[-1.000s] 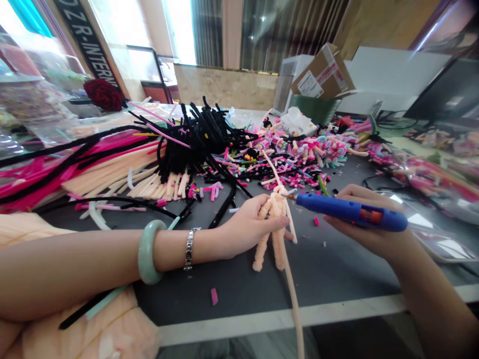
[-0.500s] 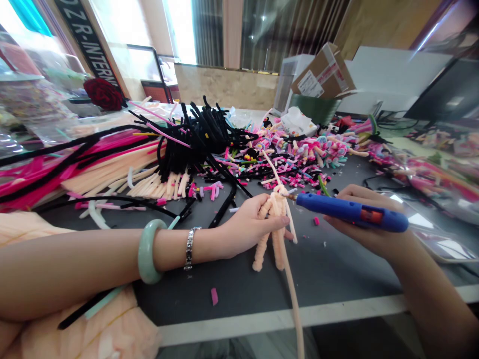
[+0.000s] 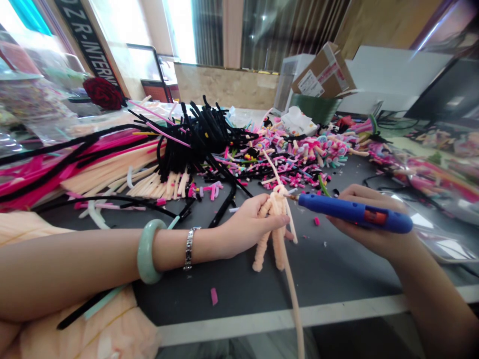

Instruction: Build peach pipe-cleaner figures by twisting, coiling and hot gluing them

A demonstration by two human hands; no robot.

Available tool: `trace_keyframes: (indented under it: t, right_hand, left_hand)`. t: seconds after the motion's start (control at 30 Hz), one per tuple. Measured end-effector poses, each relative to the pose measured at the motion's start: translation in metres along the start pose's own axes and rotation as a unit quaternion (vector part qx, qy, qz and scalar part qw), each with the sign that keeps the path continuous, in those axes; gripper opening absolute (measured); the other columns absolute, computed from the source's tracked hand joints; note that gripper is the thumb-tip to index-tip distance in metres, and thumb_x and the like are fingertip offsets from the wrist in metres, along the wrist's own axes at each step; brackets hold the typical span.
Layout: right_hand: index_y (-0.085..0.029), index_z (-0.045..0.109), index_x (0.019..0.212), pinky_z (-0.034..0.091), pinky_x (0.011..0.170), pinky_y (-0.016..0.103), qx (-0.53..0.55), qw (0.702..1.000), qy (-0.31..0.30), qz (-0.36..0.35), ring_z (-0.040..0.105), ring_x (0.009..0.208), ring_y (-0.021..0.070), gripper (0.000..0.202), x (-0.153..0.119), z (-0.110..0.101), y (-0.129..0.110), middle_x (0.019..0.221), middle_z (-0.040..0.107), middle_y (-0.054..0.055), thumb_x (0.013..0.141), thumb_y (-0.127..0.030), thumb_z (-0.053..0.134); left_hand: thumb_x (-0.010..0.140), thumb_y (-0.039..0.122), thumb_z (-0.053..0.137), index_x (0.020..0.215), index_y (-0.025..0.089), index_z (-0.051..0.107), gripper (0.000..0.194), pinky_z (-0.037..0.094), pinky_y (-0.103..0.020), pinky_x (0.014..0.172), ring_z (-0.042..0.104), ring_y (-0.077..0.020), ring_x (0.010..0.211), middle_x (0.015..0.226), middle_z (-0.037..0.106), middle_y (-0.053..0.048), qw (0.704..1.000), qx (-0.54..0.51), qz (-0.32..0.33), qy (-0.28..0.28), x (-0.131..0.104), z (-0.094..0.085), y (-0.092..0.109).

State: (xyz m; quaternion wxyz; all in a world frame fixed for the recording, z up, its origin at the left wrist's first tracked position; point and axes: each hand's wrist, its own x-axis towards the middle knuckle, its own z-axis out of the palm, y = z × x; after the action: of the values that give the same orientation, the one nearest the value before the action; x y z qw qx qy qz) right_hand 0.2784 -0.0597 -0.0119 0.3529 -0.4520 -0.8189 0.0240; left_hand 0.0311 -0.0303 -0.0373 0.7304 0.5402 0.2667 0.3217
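Note:
Pinched between the thumb and fingers of my left hand (image 3: 247, 227) is a peach pipe-cleaner figure (image 3: 277, 209), with two twisted legs hanging below. A long peach strand (image 3: 294, 294) trails from it past the table's front edge, and a thinner one rises from its top. My right hand (image 3: 368, 224) is closed round a blue glue pen (image 3: 348, 210) with a red part on its side. The pen's metal tip is at the upper right of the figure, touching or nearly touching it.
Black stems (image 3: 205, 129) stand in a bundle behind my left hand, beside peach and pink stems (image 3: 112, 169). Small cut pieces (image 3: 277, 169) are heaped beyond the figure. A cardboard box (image 3: 325, 72) sits at the back. Wrapped peach stems (image 3: 90, 329) lie under my left forearm.
My right hand and the blue pen have shifted slightly to the right. My left hand and the figure look unmoved.

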Motion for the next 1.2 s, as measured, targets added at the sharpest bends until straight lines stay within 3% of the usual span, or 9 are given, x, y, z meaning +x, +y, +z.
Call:
trace_keyframes:
  t: [0.47,1.2]
  right_hand:
    - [-0.022,0.057,0.073,0.040,0.054,0.024,-0.008,1.000,-0.006,-0.007,0.053,0.060,0.0103,0.015,-0.0015,-0.0010,0.0038,0.076,0.053,-0.003,0.072,-0.023,0.072]
    - [-0.023,0.058,0.072,0.040,0.052,0.023,-0.011,1.000,-0.010,-0.001,0.054,0.058,0.0092,0.014,-0.0006,-0.0006,0.0053,0.073,0.054,-0.004,0.072,-0.025,0.071]
  left_hand:
    - [0.079,0.015,0.063,0.093,0.014,0.050,0.019,0.057,-0.031,0.070,0.070,-0.0171,0.071,0.081,0.063,-0.002,0.998,-0.067,-0.006,-0.001,0.0030,0.0000,-0.0025]
    - [0.079,0.012,0.058,0.091,0.014,0.049,0.015,0.056,-0.027,0.067,0.070,-0.0157,0.067,0.077,0.064,-0.002,0.996,-0.086,-0.011,0.001,0.0021,0.0009,-0.0018]
